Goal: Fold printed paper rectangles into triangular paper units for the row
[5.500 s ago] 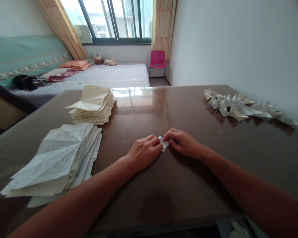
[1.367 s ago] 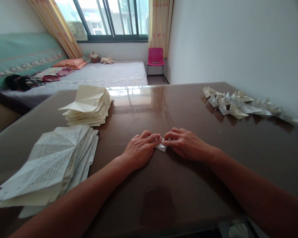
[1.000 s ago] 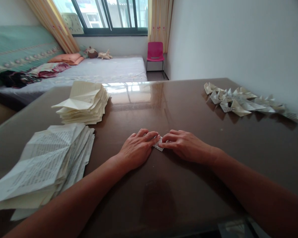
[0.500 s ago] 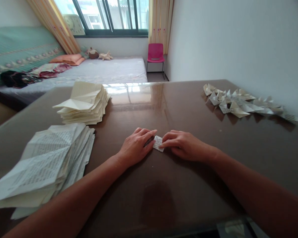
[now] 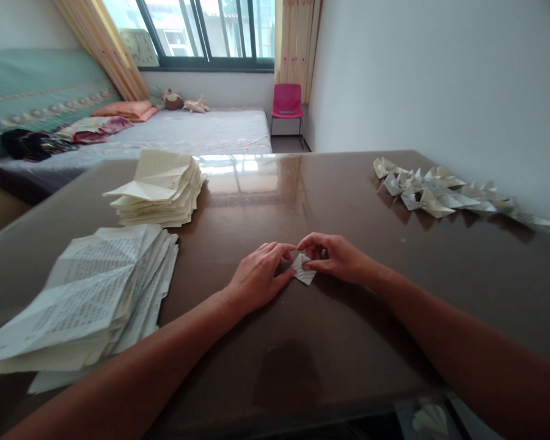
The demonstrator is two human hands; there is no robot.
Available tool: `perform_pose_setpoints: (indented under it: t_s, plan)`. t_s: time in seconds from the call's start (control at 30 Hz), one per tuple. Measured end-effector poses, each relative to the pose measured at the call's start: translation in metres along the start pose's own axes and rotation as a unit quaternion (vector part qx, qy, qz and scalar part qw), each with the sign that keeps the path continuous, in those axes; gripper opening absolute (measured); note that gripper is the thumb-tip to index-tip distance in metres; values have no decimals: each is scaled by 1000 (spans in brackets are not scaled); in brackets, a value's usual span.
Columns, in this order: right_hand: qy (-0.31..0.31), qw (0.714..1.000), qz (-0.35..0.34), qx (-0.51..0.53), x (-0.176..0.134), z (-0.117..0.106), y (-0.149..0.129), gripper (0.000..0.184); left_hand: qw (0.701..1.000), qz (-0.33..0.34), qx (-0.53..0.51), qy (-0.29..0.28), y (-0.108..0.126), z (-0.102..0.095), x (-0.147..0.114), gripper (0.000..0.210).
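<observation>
A small folded piece of printed paper [image 5: 305, 272] lies on the brown table between my hands, one corner pointing towards me. My left hand [image 5: 261, 274] holds its left side, with the thumb at the left corner and the index finger stretched to the top point. On the other side, my right hand [image 5: 332, 256] has its thumb on the paper's right part. Its bent index finger meets the left fingertip near the top. The curled fingers partly cover the paper's upper edges.
Printed sheets with creases [image 5: 87, 287] are stacked at the left, near my left forearm. Behind them stands a pile of yellowish paper [image 5: 160, 195]. Several pointed folded paper pieces [image 5: 433, 189] sit at the right, by the wall. A bed [image 5: 220, 128] and a pink chair [image 5: 287, 101] are beyond the table [image 5: 256, 214].
The folded paper has turned and shifted slightly right, so a corner now points towards me. My right index finger has lifted off it to its top, and my left hand has moved right.
</observation>
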State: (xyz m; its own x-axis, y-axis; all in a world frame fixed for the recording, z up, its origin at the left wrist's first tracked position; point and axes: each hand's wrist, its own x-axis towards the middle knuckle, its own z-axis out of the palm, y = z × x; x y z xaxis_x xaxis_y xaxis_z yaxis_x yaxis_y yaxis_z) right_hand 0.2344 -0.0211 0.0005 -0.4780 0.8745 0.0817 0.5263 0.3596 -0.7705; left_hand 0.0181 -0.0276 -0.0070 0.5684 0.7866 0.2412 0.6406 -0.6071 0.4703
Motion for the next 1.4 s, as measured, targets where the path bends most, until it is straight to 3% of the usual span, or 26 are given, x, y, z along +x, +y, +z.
perform_pose_setpoints:
  t_s: [0.1, 0.37, 0.6, 0.87, 1.4]
  plan:
    - [33, 999, -20, 15, 0, 1, -2, 19, 999, -2, -36, 35, 1, -2, 1, 15]
    - [115, 986, -106, -57, -2, 4, -10, 11, 995, -9, -59, 81, 3, -5, 2, 13]
    - [131, 977, -131, -106, -4, 0, -10, 18, 992, 58, -4, 111, 3, -6, 0, 13]
    - [106, 979, -148, -90, -5, -1, -8, 15, 989, 90, 44, 107, 0, -9, -2, 16]
    - [90, 980, -156, -84, -5, -2, -7, 19, 993, 75, -7, 94, 2, -12, 1, 17]
